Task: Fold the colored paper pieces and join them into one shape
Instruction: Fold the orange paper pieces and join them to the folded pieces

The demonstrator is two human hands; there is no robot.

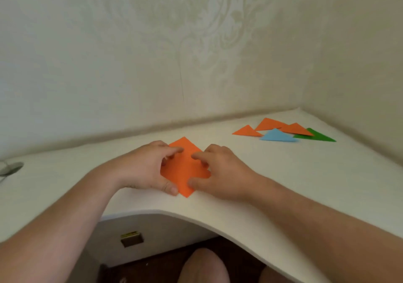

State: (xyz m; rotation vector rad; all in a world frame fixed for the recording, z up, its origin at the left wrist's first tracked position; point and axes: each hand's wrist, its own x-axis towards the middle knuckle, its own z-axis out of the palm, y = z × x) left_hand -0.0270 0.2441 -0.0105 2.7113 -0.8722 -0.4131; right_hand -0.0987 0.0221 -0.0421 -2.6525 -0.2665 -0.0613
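Five folded paper triangles lie in a loose group at the far right of the white desk (pixel 283 173), near the corner where two pale patterned walls meet: three orange triangles (pixel 247 131) (pixel 270 124) (pixel 297 129), a light blue triangle (pixel 277 135) in front of them, and a green triangle (pixel 316 136) partly tucked under the rightmost orange one. They sit well apart from the hands, and nothing lies between the group and the work spot. At the desk's far left edge rests a grey, rounded object (pixel 11 168), too blurred to identify. Below the curved front edge of the desk a cabinet face with a small metal handle (pixel 132 238) shows, along with the person's knees.

Near the desk's front edge, in the middle, lies an orange paper sheet (pixel 185 169), turned like a diamond with one corner toward the wall and one toward the person. The left hand (pixel 144 169) rests on its left side, fingers curled, forefinger tip on the upper part and thumb at the lower left edge. The right hand (pixel 224 171) holds down the right side, forefinger reaching inward, thumb pressing near the bottom corner. Whether either hand pinches a lifted flap cannot be told.
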